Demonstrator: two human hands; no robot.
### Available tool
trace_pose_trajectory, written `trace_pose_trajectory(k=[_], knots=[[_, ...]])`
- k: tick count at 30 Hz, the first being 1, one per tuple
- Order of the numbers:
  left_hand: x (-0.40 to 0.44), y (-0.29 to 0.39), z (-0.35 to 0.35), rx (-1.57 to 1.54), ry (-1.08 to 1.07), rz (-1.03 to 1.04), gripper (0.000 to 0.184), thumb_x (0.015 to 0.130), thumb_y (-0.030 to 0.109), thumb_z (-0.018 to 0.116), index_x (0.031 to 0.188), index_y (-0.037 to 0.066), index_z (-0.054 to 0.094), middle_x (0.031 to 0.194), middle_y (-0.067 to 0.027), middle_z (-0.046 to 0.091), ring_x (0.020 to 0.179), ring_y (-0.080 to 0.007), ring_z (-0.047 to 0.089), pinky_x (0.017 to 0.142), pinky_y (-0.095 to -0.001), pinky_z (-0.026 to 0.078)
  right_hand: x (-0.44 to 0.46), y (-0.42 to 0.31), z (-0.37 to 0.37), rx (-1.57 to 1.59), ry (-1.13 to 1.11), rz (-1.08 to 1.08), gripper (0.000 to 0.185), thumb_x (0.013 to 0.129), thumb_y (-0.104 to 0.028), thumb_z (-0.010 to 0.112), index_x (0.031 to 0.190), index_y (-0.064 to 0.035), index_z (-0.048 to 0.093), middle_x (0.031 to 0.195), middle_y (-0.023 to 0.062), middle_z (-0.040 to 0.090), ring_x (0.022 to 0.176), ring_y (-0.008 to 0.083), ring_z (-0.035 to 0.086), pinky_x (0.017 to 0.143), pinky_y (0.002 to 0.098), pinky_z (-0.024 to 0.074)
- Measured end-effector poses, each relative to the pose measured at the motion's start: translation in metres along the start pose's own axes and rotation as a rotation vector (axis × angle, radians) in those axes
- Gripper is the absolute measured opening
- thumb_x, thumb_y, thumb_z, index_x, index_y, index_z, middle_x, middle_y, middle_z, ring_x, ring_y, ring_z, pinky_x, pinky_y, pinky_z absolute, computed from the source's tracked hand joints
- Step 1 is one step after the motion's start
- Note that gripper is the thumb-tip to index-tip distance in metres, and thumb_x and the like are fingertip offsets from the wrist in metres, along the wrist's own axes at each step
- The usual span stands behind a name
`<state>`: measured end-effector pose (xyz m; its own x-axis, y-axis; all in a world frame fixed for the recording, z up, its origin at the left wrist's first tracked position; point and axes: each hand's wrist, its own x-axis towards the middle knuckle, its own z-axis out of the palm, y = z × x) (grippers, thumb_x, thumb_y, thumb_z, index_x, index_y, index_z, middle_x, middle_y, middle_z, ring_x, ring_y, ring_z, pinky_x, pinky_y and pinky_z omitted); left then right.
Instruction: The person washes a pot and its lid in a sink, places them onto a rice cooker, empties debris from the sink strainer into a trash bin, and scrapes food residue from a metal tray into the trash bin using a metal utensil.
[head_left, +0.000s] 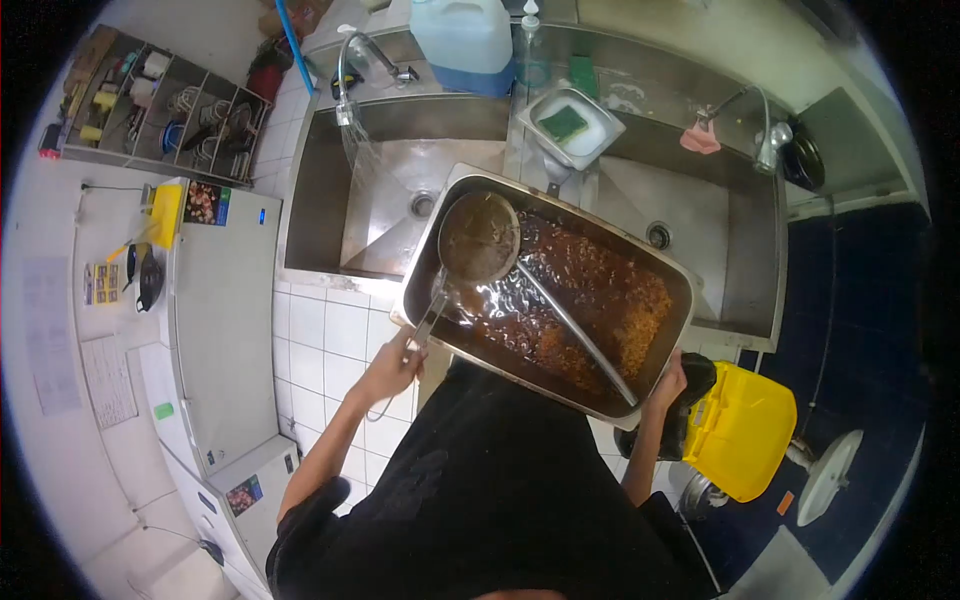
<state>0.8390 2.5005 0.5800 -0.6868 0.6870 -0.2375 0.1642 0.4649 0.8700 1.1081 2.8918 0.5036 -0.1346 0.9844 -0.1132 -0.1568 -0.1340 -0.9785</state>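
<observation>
My left hand [392, 368] is closed around the flat handle of a round metal pan [480, 237]. Murky brown liquid shows inside the pan, which is over the left part of a deep steel tray [548, 388]. I cannot tell whether the pan touches the tray. Dark brown liquid with orange-brown bits covers the tray's bottom, thickest at the right. A long metal rod [575, 330] lies slantwise in it. At the tray's lower right corner my right hand [668, 380] grips the rim. The tray is tilted, in front of the sinks' front edge.
Water sprays from a tap [345, 108] into the left sink [385, 190]. Beyond the tray stand the right sink [690, 200], a container with a green sponge [562, 124] and a blue-liquid jug [462, 45]. A yellow bin lid [745, 430] is close to my right hand.
</observation>
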Motion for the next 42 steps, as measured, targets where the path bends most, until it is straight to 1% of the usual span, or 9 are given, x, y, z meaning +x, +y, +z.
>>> trace_pose_trajectory(k=[5,16,22,25,27,29,36,40,42], knots=[[-0.04,0.039,-0.05,0.421,0.178,0.091,0.015,0.098,0.019,0.044,0.097,0.004,0.044,0.057,-0.0257,0.054,0.058,-0.0478,0.055,0.051,-0.0565,0.039,0.012,-0.028,-0.004,-0.073,0.048,-0.063,0.036,0.095,-0.034,0.059,0.081,-0.0017,0.067,0.075,-0.0021,0.06,0.067,0.0067,0.05,0.064,0.0222,0.04],[0.109,0.074,-0.148,0.669,-0.013,0.17,0.029,0.098,0.022,0.043,0.081,0.001,0.054,0.056,-0.0246,0.055,0.055,-0.0457,0.055,0.054,-0.0545,0.045,0.158,-0.128,0.118,-0.45,0.124,-0.155,0.048,0.094,-0.04,0.059,0.062,-0.0152,0.034,0.062,-0.0074,0.026,0.061,0.0067,0.023,0.056,0.0274,0.0205],[0.152,0.068,-0.197,0.365,0.003,0.164,0.037,0.1,0.022,0.036,0.073,0.002,0.053,0.059,-0.0231,0.054,0.057,-0.0439,0.053,0.055,-0.0497,0.041,0.203,-0.127,0.132,-0.47,0.012,-0.226,0.046,0.094,-0.041,0.059,0.064,-0.0112,0.043,0.064,-0.007,0.031,0.062,0.0075,0.028,0.056,0.0281,0.0246],[0.18,0.055,-0.229,0.172,0.118,0.042,0.048,0.102,0.028,0.03,0.067,0.0,0.048,0.056,-0.0186,0.049,0.055,-0.0394,0.045,0.055,-0.0428,0.038,0.205,-0.135,0.148,-0.44,0.094,-0.125,0.041,0.093,-0.039,0.06,0.081,-0.0001,0.066,0.073,-0.0017,0.053,0.069,0.0089,0.044,0.064,0.0269,0.0372],[0.228,0.029,-0.247,0.165,0.275,0.02,0.052,0.103,0.03,0.029,0.068,-0.002,0.051,0.059,-0.0201,0.053,0.057,-0.04,0.048,0.057,-0.0433,0.04,0.221,-0.134,0.14,-0.525,0.098,0.033,0.054,0.091,-0.04,0.061,0.117,0.0079,0.062,0.114,0.0131,0.064,0.102,0.0164,0.057,0.091,0.0281,0.0419],[0.295,-0.006,-0.258,0.368,0.368,0.035,0.053,0.102,0.033,0.031,0.075,-0.004,0.059,0.071,-0.0256,0.061,0.069,-0.0434,0.057,0.065,-0.048,0.044,0.217,-0.147,0.164,-0.505,0.144,-0.018,0.046,0.091,-0.039,0.06,0.096,0.0064,0.068,0.086,0.0045,0.064,0.078,0.0136,0.054,0.074,0.0297,0.0448],[0.463,-0.059,-0.234,0.694,0.368,-0.151,0.054,0.094,0.044,0.044,0.095,-0.005,0.067,0.092,-0.0299,0.065,0.093,-0.0476,0.062,0.081,-0.0506,0.048,0.231,-0.139,0.177,-0.464,0.18,-0.038,0.047,0.09,-0.043,0.062,0.082,0.0033,0.068,0.076,-0.0002,0.058,0.07,0.0097,0.048,0.066,0.0279,0.0421],[0.51,-0.083,-0.234,0.44,0.26,-0.229,0.043,0.091,0.037,0.054,0.088,-0.003,0.068,0.091,-0.0223,0.068,0.09,-0.0332,0.066,0.081,-0.0415,0.049,0.257,-0.131,0.168,-0.546,0.148,0.039,0.047,0.089,-0.041,0.064,0.085,0.0054,0.07,0.075,0.0016,0.062,0.07,0.0104,0.052,0.067,0.0277,0.0439],[0.5,-0.044,-0.23,0.222,0.549,-0.021,0.033,0.092,0.031,0.057,0.093,-0.001,0.066,0.091,-0.0174,0.067,0.088,-0.0249,0.064,0.08,-0.0371,0.049,0.259,-0.127,0.173,-0.58,0.132,-0.034,0.05,0.089,-0.042,0.064,0.092,0.0075,0.07,0.077,0.0032,0.064,0.072,0.0102,0.053,0.066,0.0277,0.0443]])
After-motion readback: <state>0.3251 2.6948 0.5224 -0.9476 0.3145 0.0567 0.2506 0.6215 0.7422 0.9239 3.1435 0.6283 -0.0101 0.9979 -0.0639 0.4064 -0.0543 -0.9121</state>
